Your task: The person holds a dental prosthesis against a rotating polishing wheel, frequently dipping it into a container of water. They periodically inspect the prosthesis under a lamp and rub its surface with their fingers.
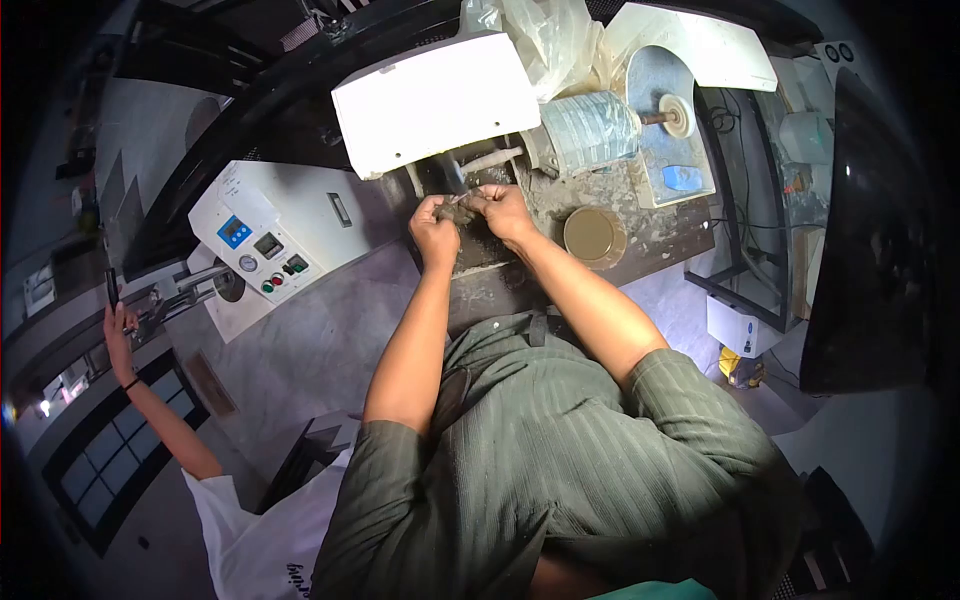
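My left hand (pixel 435 235) and my right hand (pixel 503 212) are close together under the edge of a white machine hood (pixel 437 100). Their fingers are closed around a small grey, muddy-looking item (pixel 457 213), whose kind I cannot make out. Just above the fingertips is a dark, blurred wheel-like part (pixel 452 175), and a pale tapered spindle (pixel 492 160) runs beside it to the motor. Whether the item touches the wheel is hard to tell. To the right of my right hand stands a round bowl of murky brown liquid (pixel 592 236).
A plastic-wrapped motor (pixel 590 132) carries a pale round wheel (pixel 677 116) on its right side, with a blue block (pixel 683 178) below. At left stands a white control box (pixel 255 235) with buttons and a gauge. Another person's raised hand (pixel 118 330) holds a dark object.
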Tool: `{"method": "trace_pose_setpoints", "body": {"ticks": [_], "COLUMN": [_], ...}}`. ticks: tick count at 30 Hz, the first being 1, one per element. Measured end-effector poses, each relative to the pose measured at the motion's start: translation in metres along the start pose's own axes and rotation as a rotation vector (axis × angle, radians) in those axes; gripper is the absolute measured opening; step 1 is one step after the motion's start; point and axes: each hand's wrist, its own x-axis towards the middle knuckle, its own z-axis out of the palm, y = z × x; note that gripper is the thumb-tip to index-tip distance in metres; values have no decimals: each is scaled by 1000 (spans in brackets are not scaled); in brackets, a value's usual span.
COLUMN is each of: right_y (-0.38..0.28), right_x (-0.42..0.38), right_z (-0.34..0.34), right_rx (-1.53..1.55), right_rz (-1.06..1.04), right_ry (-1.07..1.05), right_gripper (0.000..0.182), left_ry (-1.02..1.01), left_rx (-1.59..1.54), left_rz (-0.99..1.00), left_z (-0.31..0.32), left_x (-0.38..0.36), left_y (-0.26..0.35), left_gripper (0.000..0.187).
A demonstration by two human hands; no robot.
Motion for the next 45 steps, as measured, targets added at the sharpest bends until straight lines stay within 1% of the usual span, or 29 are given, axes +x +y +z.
{"method": "trace_pose_setpoints", "body": {"ticks": [2, 5, 8, 10, 16, 20, 22, 23, 28, 32, 34, 37, 41, 43, 45], "right_y": [-2, 0, 2, 7, 9, 12, 4, 1, 3, 3, 2, 9, 9, 7, 7], "right_x": [-4, -4, 0, 6, 11, 10, 2, -1, -1, 4, 6, 12, 10, 6, 3], "right_z": [2, 2, 3, 2, 1, -1, 2, 3, 3, 3, 3, 2, 0, 0, 0], "right_rx": [74, 55, 83, 67, 35, -31, -7, 17, 15, 20, 16, 9, 5, -4, -13], "right_rz": [-32, -29, -25, -15, 1, -16, -27, -38, -40, -20, -16, -12, -11, -18, -22], "right_ry": [-19, 3, 28, 37, 68, 38, 34, 31, 44, 64, 72, 84, 72, 63, 54], "right_gripper": [5, 5, 4, 4, 3, 2, 4, 5, 3, 3, 3, 3, 4, 4, 4], "left_ry": [-7, -16, -12, 26, 2, -12, 39, 38, 21, 22, -8, -16, 17, 28, 38], "left_rx": [-2, 5, 58, -5, 5, 27, -60, -60, 90, 107, 220, 273, 239, 31, 50], "left_rz": [8, -1, 23, 3, -82, -79, 5, 3, 62, 50, 43, 57, 60, 1, 37], "left_z": [-1, 0, 0, 4, 2, 1, 3, 2, -1, -1, -3, -3, 2, 4, 3], "left_x": [-4, -5, -1, 2, 6, 4, 0, -2, -1, 6, 9, 11, 7, 2, -1], "left_y": [0, 8, 2, 0, 1, -2, -1, 0, -1, -8, -12, -13, -2, 1, 4], "left_gripper": [22, 22, 22, 22, 23, 23, 24, 24, 24, 23, 18, 19, 20, 20, 21]}}
